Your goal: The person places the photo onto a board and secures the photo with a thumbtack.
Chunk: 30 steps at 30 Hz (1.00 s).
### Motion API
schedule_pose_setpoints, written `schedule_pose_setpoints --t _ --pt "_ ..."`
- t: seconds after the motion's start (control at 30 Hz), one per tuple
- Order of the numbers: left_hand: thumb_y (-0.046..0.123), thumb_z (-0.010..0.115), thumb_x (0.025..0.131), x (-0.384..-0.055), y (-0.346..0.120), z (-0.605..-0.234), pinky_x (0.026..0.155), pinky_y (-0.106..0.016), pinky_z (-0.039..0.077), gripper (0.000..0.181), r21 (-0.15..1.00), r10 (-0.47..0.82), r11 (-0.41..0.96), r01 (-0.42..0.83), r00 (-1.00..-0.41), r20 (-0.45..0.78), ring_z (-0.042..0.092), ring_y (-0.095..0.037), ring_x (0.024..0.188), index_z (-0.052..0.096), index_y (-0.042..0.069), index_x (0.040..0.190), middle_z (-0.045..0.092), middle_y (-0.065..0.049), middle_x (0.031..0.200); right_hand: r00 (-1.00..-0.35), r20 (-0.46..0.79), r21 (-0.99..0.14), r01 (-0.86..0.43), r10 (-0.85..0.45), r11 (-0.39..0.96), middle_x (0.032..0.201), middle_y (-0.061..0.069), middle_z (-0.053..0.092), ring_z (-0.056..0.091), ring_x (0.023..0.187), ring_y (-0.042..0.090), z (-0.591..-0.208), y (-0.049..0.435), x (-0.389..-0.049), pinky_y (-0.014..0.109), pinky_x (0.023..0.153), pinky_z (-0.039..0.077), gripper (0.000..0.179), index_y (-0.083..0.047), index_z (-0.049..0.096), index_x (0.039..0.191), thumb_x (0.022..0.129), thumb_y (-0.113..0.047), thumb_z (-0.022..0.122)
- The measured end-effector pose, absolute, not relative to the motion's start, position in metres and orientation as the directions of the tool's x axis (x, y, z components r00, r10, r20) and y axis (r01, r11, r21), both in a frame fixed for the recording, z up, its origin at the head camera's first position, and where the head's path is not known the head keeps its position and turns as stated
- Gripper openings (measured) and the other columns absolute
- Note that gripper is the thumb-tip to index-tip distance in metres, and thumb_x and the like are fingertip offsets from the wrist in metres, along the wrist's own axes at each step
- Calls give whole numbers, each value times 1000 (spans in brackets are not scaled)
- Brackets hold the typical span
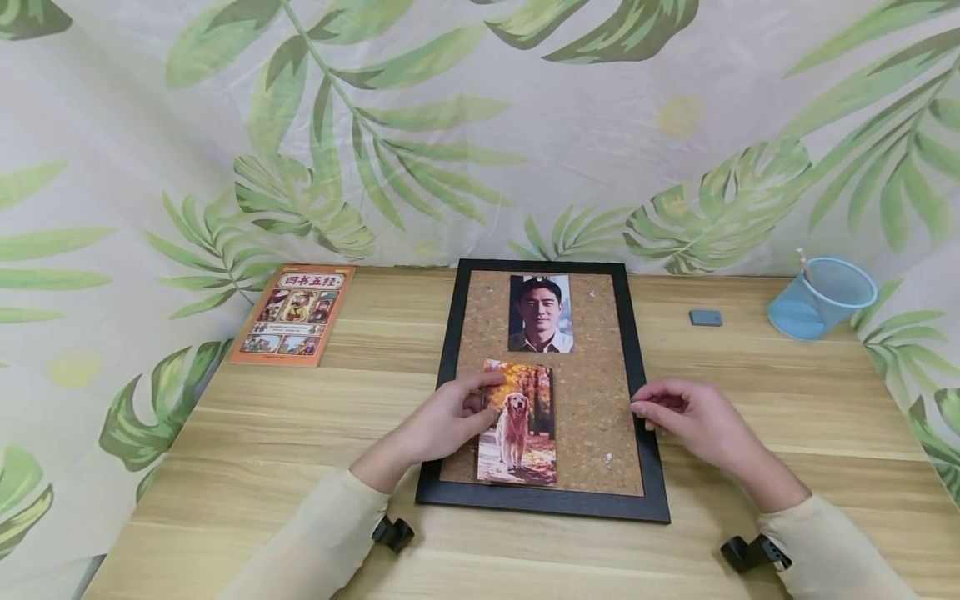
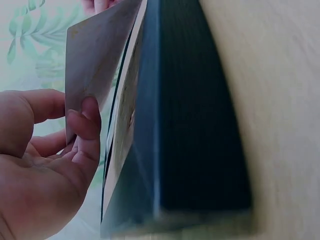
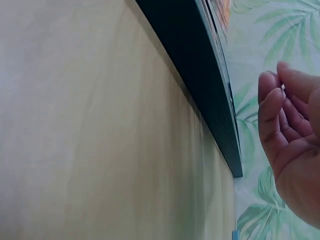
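A corkboard (image 1: 592, 392) in a black frame lies on the table. My left hand (image 1: 442, 417) pinches a photo of a golden retriever (image 1: 517, 454) by its left edge over the board's lower left. The photo's grey back (image 2: 95, 60) faces the left wrist view, and its lower part stands off the cork. Beside the frame's right edge, my right hand (image 1: 697, 417) pinches a tiny pale thing, seemingly a push pin (image 3: 283, 87), between thumb and fingertip. A portrait photo (image 1: 540, 321) is on the upper cork, with a pin at its top.
Several clear push pins (image 1: 608, 457) are stuck in the cork. An orange book (image 1: 292, 317) lies at the back left. On the right are a small blue-grey block (image 1: 706, 318) and a blue mesh cup (image 1: 813, 304) with a stick in it. A leaf-patterned cloth (image 1: 420, 150) hangs behind the table.
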<state>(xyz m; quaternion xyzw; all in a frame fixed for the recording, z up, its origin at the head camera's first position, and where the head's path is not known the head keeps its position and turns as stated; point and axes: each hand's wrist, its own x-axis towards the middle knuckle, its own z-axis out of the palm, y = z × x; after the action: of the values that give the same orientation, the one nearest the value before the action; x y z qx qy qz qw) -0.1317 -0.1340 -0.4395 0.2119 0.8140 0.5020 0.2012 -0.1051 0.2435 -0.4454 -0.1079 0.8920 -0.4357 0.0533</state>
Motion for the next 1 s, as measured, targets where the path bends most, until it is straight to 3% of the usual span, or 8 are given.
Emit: schedule_pose_setpoints --t 0.33,0.53,0.67,0.9,1.0 --pt "8 65 105 -138 -119 -445 71 -24 54 58 851 580 482 211 -804 -129 62 -13 87 48 -1 159 66 -19 130 -948 7 -830 -183 -318 527 90 7 78 69 76 7 -445 227 -117 27 67 61 17 2 77 117 105 -5 69" --pt "22 68 104 -157 -115 -486 73 -24 49 61 693 588 613 379 -805 -80 55 -5 79 49 8 160 61 -11 145 -932 -35 -868 -151 -361 474 90 11 77 71 76 15 -445 213 -124 30 67 63 17 6 75 117 105 -1 66" --pt "26 68 104 -168 -113 -507 73 -28 52 63 607 588 671 426 -805 -84 58 -8 80 46 12 162 61 -6 145 -922 -93 -893 -89 -375 441 89 14 76 72 75 17 -445 200 -131 31 66 64 16 7 74 115 104 -1 67" --pt "30 68 106 -174 -109 -506 101 -37 55 64 555 586 711 432 -800 -128 63 -12 103 44 16 164 54 -4 160 -893 -113 -896 -98 -436 433 92 17 77 73 75 21 -442 179 -151 33 65 64 15 8 73 113 105 -1 65" --pt "28 69 105 -174 -107 -503 107 -41 55 62 567 594 698 437 -796 -118 63 -16 112 47 14 162 55 -6 158 -884 -131 -894 -91 -449 439 95 17 78 73 75 21 -442 171 -163 34 65 64 15 8 73 114 106 -1 64"
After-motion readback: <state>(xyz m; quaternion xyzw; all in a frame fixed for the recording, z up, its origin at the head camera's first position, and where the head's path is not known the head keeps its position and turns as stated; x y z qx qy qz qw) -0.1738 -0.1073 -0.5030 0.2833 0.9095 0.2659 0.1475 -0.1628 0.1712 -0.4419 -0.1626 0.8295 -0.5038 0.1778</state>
